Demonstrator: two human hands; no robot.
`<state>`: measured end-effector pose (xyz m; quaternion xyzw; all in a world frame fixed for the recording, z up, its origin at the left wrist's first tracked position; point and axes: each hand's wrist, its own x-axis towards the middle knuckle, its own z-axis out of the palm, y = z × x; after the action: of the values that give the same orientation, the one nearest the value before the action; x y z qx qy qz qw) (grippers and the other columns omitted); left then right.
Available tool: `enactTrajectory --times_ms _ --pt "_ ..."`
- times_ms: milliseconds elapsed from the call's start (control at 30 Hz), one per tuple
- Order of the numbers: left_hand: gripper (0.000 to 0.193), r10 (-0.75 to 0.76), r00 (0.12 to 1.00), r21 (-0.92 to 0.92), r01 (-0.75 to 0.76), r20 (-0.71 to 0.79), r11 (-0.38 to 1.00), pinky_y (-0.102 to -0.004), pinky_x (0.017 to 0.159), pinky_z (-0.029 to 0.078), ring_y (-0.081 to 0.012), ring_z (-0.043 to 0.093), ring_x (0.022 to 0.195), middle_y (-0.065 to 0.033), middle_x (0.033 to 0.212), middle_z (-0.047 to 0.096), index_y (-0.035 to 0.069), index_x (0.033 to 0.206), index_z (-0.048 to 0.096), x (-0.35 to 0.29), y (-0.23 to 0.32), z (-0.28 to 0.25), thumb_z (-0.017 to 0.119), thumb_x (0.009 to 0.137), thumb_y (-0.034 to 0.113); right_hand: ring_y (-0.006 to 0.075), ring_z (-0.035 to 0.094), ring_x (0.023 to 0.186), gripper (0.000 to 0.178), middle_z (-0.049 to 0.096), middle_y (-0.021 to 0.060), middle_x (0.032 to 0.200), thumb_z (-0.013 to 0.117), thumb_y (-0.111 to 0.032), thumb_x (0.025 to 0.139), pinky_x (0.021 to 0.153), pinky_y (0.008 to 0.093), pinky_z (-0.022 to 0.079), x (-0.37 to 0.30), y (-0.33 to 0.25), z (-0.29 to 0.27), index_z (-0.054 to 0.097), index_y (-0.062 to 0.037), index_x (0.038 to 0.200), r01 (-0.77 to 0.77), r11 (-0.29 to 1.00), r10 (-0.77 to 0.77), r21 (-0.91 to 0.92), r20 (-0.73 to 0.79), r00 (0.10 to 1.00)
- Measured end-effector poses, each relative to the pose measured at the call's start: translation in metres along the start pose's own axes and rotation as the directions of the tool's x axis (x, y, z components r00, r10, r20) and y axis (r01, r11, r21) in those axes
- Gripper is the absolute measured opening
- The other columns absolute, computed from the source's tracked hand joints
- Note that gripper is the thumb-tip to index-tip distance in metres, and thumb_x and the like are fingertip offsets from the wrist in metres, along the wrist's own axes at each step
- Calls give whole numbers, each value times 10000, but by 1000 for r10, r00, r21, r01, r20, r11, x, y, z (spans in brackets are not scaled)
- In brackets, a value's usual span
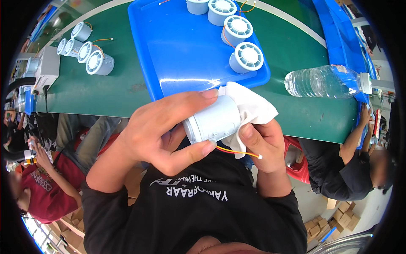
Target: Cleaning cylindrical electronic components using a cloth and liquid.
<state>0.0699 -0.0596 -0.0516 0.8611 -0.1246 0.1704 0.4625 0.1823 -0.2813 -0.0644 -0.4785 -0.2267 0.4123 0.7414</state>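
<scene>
Two hands: both on one pale cylindrical housing (213,120), held above the lap, just short of the green surface (118,89).
Left hand (163,135): fingers clamped round the housing's barrel — thumb below, forefinger on top — steadying it.
Right hand (264,144): fingers closed on a white cloth (249,108) pressed against the housing's far end, likely wiping.
Wires (237,151): red and yellow, hanging free beneath.
Blue tray (177,46): four alike housings along its right side.
Beyond: five more at left; a clear bottle (325,81) lying on its side.
</scene>
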Motion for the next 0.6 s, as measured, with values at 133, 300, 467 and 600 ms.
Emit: enactTrajectory --times_ms 133,300,467,600 --pt "667 30 999 41 -29 -27 999 -399 958 516 -384 668 1112 -290 1271 621 -110 1294 566 3 -1 3 724 697 143 122 609 1007 413 637 77 1214 582 -99 1013 814 257 482 0 -14 4 501 59 1386 -124 989 132 81 -99 986" --pt "688 51 998 27 -50 -23 998 -386 922 532 -371 683 1069 -269 1244 637 -114 1272 577 2 -4 -3 735 672 183 155 650 1003 404 696 86 1108 645 -45 962 880 302 508 -2 -20 -7 554 66 1340 -82 996 83 -41 8 997" --pt "718 100 994 70 -103 33 992 -377 884 545 -362 697 1013 -259 1215 648 -117 1258 585 6 4 -7 744 649 229 147 623 1061 477 676 89 1168 689 -32 935 897 297 496 -1 -10 -9 525 63 1373 36 992 -26 -123 84 996" --pt "671 30 999 110 -33 34 993 -385 887 547 -357 695 1034 -270 1230 639 -121 1251 584 8 8 -2 759 683 191 125 605 1048 538 640 96 1232 673 -75 960 872 278 489 0 -4 -1 455 55 1434 55 997 -56 -56 -6 998"
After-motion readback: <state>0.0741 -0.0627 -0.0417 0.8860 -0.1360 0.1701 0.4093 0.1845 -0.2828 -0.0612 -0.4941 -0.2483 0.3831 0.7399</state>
